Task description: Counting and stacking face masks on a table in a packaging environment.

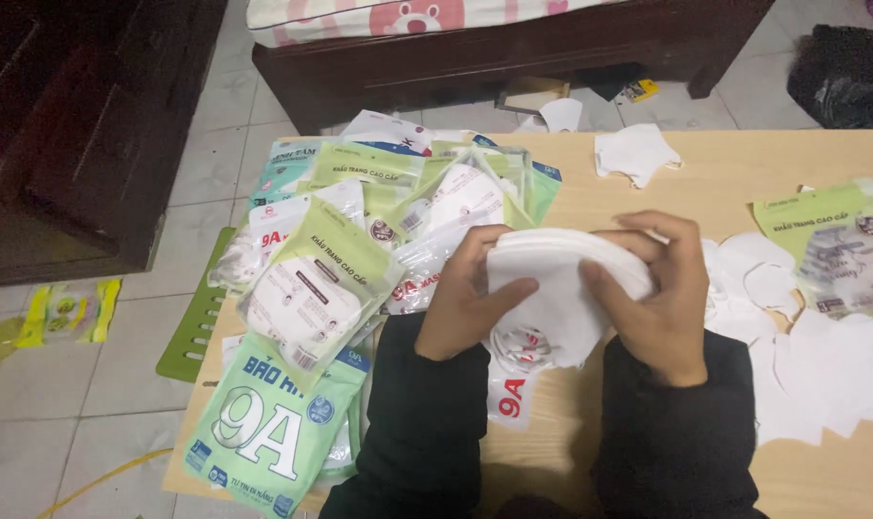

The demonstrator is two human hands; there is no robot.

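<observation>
Below, wooden table (705, 183) on tiled floor (71, 384)

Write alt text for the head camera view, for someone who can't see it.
Two hands, left hand and right hand, hold a stack of white face masks over a light wooden table. A pile of packaged masks lies to the left, loose white masks to the right.

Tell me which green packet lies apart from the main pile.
The light-green packet at the table's right edge, lying alone beside loose white masks; the other green packets are heaped together on the left.
</observation>
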